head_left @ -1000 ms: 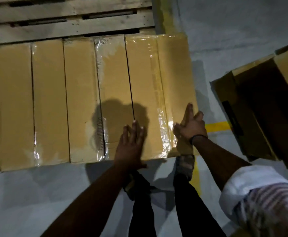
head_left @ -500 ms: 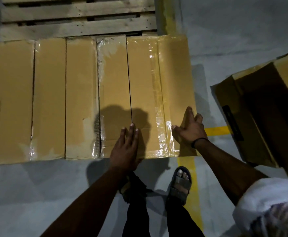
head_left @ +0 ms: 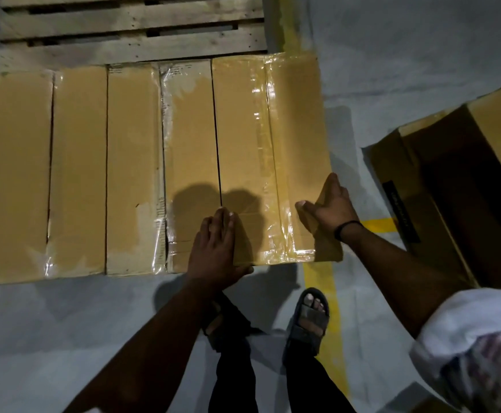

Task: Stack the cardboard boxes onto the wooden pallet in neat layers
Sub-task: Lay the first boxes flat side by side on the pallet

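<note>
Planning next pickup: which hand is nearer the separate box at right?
Right. The right hand presses the rightmost stacked box, toward the separate box; the left hand lies farther left.

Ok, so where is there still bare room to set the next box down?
Bare pallet slats lie beyond the row of boxes. A strip of grey floor is free between the rightmost box and the open carton. The near side is crowded: boxes side by side, left hand flat on top, right hand against the rightmost box's side.

Illumination is dim and warm. A soft shadow lies on the cardboard boxes (head_left: 195,201) at centre. Clear tape (head_left: 259,114) shows glare toward 12 o'clock. The sleeve (head_left: 475,347) at 5 o'clock is blurred. Frame edges bow.
</note>
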